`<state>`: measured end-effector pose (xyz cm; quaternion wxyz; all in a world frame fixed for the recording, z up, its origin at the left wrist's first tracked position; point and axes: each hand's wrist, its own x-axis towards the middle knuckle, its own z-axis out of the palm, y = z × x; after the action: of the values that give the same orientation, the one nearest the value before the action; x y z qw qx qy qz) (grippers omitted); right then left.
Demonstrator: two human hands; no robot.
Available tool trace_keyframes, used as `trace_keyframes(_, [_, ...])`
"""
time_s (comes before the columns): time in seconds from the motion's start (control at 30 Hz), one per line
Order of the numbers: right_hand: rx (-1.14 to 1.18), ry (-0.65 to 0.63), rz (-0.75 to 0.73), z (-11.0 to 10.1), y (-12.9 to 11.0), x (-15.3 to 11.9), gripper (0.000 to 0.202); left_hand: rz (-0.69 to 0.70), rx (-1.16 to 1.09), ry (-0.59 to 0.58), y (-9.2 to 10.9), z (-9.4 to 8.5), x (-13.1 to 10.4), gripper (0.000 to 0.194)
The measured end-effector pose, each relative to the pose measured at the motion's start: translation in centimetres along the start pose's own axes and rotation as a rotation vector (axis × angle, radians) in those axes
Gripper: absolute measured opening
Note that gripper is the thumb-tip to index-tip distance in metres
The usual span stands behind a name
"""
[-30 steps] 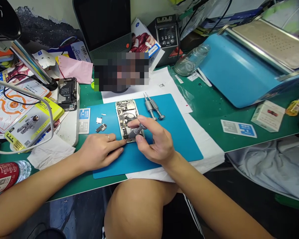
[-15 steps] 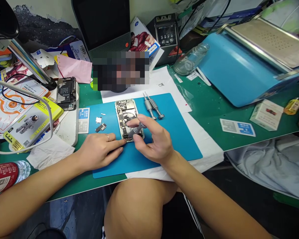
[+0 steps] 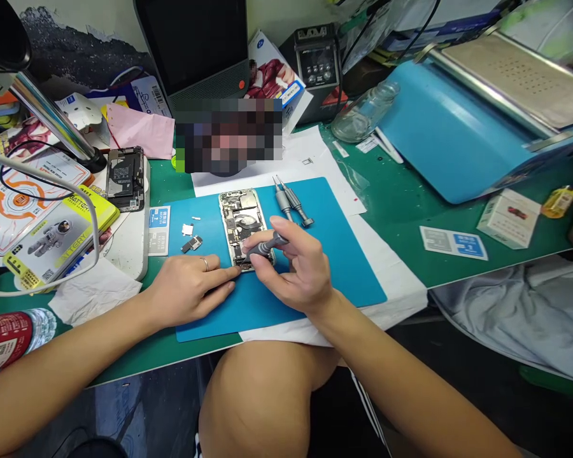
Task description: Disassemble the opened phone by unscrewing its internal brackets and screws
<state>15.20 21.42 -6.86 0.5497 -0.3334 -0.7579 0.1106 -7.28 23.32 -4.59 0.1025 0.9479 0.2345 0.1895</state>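
An opened phone [image 3: 241,203] with its inner parts bare lies on the blue mat [image 3: 344,254]. My right hand [image 3: 298,267] grips a grey screwdriver [image 3: 270,244] between thumb and fingers, tilted over the phone's lower part; its tip is hidden. With the index finger stretched out, my left hand [image 3: 191,289] touches the phone's lower left corner and holds nothing. Two more grey screwdrivers [image 3: 290,200] lie side by side to the right of the phone. Left of it are a dark small phone part [image 3: 191,243] and a silvery metal piece [image 3: 187,229].
Another opened phone [image 3: 125,178] rests on a white device at the left, near a yellow battery box [image 3: 62,235]. A glass jar [image 3: 365,114] lies behind the mat. To the right are a small white box [image 3: 509,218] and a blue sheet-covered stand [image 3: 439,133].
The screwdriver in my right hand has tilted further over to the right, and the fingers have shifted slightly on it. My left hand stays at the phone's corner.
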Motion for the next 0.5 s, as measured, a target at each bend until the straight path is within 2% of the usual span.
trace_keyframes(0.5, [0.001, -0.005, -0.016, 0.01, -0.02, 0.04, 0.077, -0.007, 0.005, -0.005, 0.03, -0.09, 0.04, 0.030])
